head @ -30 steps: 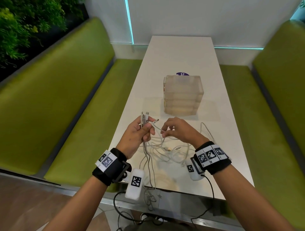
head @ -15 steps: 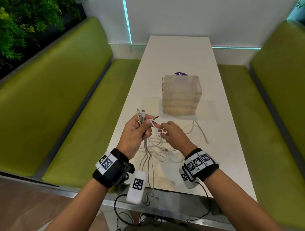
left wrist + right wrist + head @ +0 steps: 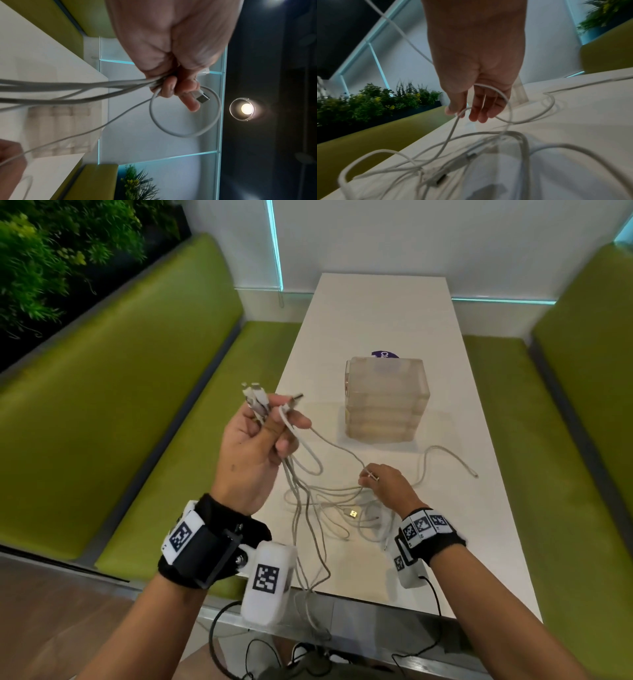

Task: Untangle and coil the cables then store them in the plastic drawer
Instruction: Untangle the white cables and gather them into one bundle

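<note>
White table [image 3: 383, 313] between 2 green benches [image 3: 113, 412]. Bare tabletop lies beyond and to the right of the plastic drawer [image 3: 387, 398], which stands mid-table. Near the front edge, a tangle of white cables [image 3: 329, 508] covers the surface between the left hand [image 3: 253, 453] and the right hand [image 3: 390, 487]; strands hang from the raised left hand and cross the gap. 1 loose cable end [image 3: 474, 474] trails right of the drawer.
</note>
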The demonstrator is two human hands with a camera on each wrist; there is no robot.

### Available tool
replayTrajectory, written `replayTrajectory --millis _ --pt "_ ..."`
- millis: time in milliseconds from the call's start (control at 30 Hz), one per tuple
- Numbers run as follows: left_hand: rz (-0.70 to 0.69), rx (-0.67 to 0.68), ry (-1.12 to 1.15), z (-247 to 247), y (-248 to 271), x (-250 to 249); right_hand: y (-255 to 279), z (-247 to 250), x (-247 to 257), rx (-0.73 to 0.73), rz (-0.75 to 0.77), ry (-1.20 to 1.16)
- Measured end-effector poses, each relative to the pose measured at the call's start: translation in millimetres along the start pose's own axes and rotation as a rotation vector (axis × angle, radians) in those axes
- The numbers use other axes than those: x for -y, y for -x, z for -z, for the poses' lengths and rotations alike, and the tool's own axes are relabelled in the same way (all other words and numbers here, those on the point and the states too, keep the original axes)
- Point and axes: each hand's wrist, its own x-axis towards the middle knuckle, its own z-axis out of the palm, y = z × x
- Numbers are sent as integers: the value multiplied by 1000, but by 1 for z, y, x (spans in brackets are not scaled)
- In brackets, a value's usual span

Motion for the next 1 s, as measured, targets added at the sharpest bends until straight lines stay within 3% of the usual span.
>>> replayTrajectory --millis 233,300,400,600,667,833,1000 --pt "-150 -97 47 18 -15 -31 8 18 -32 -132 -65 -94" --pt "-149 -110 30 19 -16 -31 10 23 -29 -166 -91 -125" --pt "-87 -123 -101 14 -15 -17 13 35 -9 -97 -102 -265" --pt "3 -91 -227 12 -6 22 33 64 30 131 37 -449" --pt "18 -88 -212 14 -5 25 39 74 35 107 69 -473" --pt "53 -78 -199 12 -4 30 50 91 39 -135 164 -519" --pt "132 -13 -395 -2 -2 56 58 89 49 -96 266 -507"
